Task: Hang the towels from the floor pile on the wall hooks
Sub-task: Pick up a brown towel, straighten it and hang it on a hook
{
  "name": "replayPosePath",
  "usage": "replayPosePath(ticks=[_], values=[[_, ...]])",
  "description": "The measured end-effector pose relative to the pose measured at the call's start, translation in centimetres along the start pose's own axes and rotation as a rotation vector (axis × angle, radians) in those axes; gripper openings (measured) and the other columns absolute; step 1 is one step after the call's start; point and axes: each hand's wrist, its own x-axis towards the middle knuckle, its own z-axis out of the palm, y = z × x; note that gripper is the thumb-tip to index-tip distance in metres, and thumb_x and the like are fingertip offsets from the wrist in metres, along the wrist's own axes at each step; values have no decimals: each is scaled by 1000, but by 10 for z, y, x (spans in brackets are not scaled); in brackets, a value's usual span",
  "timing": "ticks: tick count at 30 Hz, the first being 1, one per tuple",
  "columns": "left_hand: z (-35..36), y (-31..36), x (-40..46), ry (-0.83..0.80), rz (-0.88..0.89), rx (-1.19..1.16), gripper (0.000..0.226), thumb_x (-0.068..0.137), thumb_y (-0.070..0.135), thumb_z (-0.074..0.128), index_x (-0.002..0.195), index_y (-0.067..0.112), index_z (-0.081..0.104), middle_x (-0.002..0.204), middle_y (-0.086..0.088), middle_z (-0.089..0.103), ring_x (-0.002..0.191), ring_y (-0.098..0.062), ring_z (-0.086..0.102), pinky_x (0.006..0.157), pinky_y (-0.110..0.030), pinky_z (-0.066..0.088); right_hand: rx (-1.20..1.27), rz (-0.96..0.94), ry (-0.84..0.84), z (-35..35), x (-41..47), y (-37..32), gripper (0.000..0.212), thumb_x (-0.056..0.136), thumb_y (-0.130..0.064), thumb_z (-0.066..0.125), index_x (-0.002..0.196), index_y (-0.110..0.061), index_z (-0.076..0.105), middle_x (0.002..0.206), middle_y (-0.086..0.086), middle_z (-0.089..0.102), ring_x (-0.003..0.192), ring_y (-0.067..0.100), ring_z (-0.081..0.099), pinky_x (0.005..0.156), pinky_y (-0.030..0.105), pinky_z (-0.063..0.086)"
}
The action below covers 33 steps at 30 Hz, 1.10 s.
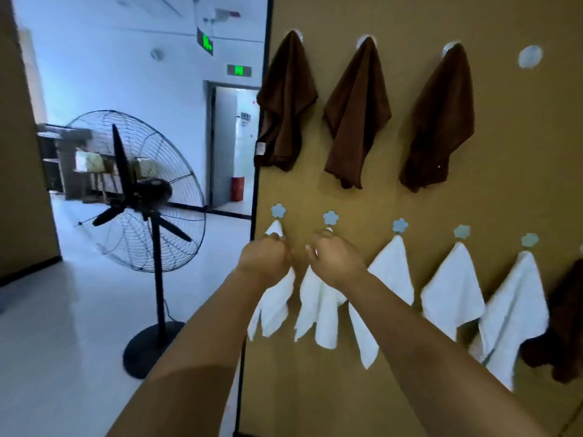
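Hanging in two rows on a tan wall panel (394,200): towels and hooks, itemised.

Upper row: three brown towels (285,102), (356,115), (440,121), each draped from a round clear hook; a fourth round hook (530,57) to their right carries nothing.

Lower row: five white towels on blue flower-shaped hooks. First white towel (273,305) under the leftmost flower hook (278,211); second white towel (318,313) under the next flower hook (330,218); third (392,272), fourth (451,291) and fifth (517,313) follow to the right, each on its own hook. A dark brown towel (561,335) shows at the right edge, its hook out of view.

Left hand (263,258): fingers curled, grip pinching the top of the first white towel just below its hook.

Right hand (336,260): fingers curled, grip closed on the top of the second white towel just below its hook. Both forearms reach up from the bottom of the view.

Also present: black pedestal fan (138,197) on the pale floor to the left of the panel; open doorway (235,146) behind, green exit sign (239,70) above it. Floor pile not in view.
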Motion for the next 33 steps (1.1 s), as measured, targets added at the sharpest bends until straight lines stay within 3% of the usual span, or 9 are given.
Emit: replayPosePath(ticks=[6,13,17,20,27,33], values=[[-42,-112,-68,13,-139,91,37,101,30,30,122,4,48,124,-11,51,117,-27,45,88,-35,40,74,-135,-27,4,13,-129,30,100,-27,34,111,-6,52,116,10,53,102,27,54,71,31,35],[-107,-280,-186,14,-316,240,35,101,28,30,120,4,49,124,-13,50,117,-28,45,88,-36,40,226,-310,-42,27,35,-347,29,99,-27,35,112,-7,53,115,10,54,103,28,53,73,30,37],[-149,-388,-268,20,-531,294,33,100,27,33,115,6,53,122,-13,53,114,-30,49,87,-36,42,330,-466,-50,36,28,-487,34,100,-29,34,119,-7,51,121,11,53,109,29,52,83,35,42],[-177,-448,-332,-25,-686,327,30,98,22,37,116,5,53,124,-15,54,115,-32,50,88,-39,42,388,-584,-75,39,17,-584,31,99,-29,36,118,-9,52,120,11,54,108,29,53,82,34,43],[-218,-551,-471,-26,-939,423,29,98,26,38,114,5,52,121,-13,54,114,-32,50,87,-36,41,483,-877,-132,32,-24,-779,32,100,-27,36,120,-8,52,125,11,52,112,30,52,84,38,42],[-233,-621,-572,-45,-1159,464,30,100,26,36,114,6,51,121,-12,54,113,-29,50,85,-35,42,531,-1107,-206,40,-57,-906,36,101,-28,34,126,-6,49,129,12,50,115,32,49,88,37,40]])
